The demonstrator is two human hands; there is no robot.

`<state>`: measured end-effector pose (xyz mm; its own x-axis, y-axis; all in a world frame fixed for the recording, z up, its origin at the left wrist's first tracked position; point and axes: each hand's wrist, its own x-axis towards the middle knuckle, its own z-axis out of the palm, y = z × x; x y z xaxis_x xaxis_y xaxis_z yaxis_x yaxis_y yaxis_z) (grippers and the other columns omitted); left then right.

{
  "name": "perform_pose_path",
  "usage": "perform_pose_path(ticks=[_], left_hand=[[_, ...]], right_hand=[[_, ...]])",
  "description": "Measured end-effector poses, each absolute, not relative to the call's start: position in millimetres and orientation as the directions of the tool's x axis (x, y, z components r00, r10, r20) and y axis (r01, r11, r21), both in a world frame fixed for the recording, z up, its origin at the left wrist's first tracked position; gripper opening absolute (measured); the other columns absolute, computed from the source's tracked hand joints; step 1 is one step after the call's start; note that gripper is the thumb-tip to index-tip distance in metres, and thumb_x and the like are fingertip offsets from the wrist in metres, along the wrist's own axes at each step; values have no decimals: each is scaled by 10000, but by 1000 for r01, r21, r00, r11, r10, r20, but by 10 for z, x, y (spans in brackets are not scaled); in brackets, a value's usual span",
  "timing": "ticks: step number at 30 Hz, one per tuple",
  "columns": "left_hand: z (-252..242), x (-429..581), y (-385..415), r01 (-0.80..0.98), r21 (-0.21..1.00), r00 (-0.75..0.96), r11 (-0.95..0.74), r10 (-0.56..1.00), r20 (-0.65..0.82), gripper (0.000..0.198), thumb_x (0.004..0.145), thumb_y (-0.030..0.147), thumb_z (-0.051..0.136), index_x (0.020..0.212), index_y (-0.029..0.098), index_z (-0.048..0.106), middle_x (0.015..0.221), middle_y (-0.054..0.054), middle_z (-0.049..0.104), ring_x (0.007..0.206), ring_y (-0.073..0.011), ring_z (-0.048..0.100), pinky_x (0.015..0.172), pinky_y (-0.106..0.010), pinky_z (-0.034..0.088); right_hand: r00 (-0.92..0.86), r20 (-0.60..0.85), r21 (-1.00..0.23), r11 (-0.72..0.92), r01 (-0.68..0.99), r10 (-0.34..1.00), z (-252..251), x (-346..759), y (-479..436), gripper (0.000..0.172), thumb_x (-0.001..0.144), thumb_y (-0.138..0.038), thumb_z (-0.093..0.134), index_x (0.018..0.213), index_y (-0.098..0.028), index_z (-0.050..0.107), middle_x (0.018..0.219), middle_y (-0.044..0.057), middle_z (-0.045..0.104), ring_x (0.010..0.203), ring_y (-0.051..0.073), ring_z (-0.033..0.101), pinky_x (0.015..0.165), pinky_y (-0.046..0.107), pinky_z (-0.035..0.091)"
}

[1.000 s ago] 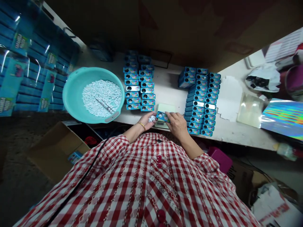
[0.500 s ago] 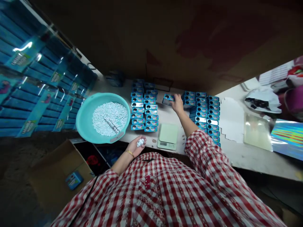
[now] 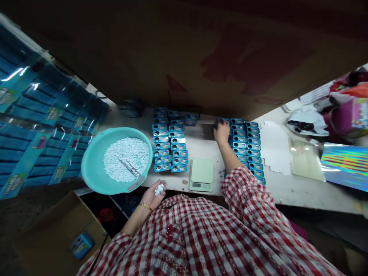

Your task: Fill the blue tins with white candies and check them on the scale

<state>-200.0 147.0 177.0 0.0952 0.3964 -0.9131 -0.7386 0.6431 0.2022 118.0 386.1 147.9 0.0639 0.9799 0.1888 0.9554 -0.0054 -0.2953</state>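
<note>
My left hand (image 3: 154, 194) is palm up and cupped round a small heap of white pellets (image 3: 159, 189), just in front of the table edge. My right hand (image 3: 222, 133) is at the back left corner of the right-hand rows of small blue tins (image 3: 239, 138). Its fingers curl down on a tin that they mostly hide. Another double row of blue tins (image 3: 162, 168) stands left of the kitchen scale (image 3: 201, 175), with a single tin (image 3: 191, 119) at its back right. A turquoise basin (image 3: 88, 165) holds many white pellets and a patterned strip-like tool (image 3: 129, 167).
A large cardboard box (image 3: 184, 57) walls off the back. Plastic-wrapped blue packs (image 3: 43, 142) are stacked at left. An open carton (image 3: 57, 234) with a blue pack sits below the basin. White card (image 3: 274, 147), a shiny rainbow sheet (image 3: 346, 165) and a plastic bag (image 3: 306, 120) lie at right.
The tin my right hand held is now beside the left rows, released. That hand has moved right to the other rows. The left hand still cups the pellets; the view has shifted.
</note>
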Motion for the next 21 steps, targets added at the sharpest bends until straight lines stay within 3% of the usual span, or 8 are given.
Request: perform_pose_path(ticks=[5, 10, 16, 21], left_hand=[[1804, -1783, 1569, -695, 215, 134, 686, 418, -898, 265, 886, 130, 420, 692, 87, 596, 627, -77, 596, 482, -82, 545, 371, -147, 404], [1886, -1496, 1541, -727, 205, 148, 655, 442, -885, 261, 883, 135, 428, 688, 88, 595, 627, -84, 613, 490, -90, 562, 391, -153, 439], [1890, -1105, 1486, -845, 157, 130, 510, 482, -866, 270, 888, 152, 416, 733, 69, 621, 717, -132, 663, 678, -154, 662, 584, -224, 545], [1847, -919, 1371, -859, 175, 141, 481, 552, -822, 280, 895, 168, 395, 791, 56, 630, 765, -141, 679, 773, -175, 670, 668, -263, 549]], right_hand=[[4, 100, -67, 3, 998, 995, 1433, 1645, 3513, 253, 804, -163, 463, 915, -149, 691, 1214, 188, 525, 1041, 304, 430, 836, 466, 354], [-262, 89, 26, 261, 965, 961, 1589, 1579, 3241, 294, 838, -124, 413, 876, -200, 695, 1181, 126, 544, 1045, 279, 414, 907, 472, 310], [-604, -65, -56, 602, 797, 794, 1908, 1113, 2311, 289, 849, -97, 401, 939, -180, 664, 1055, 141, 562, 924, 256, 444, 826, 422, 350], [-666, -133, -156, 648, 746, 734, 1871, 846, 1894, 258, 878, -117, 408, 936, -149, 658, 1075, 156, 575, 963, 262, 462, 834, 421, 366]])
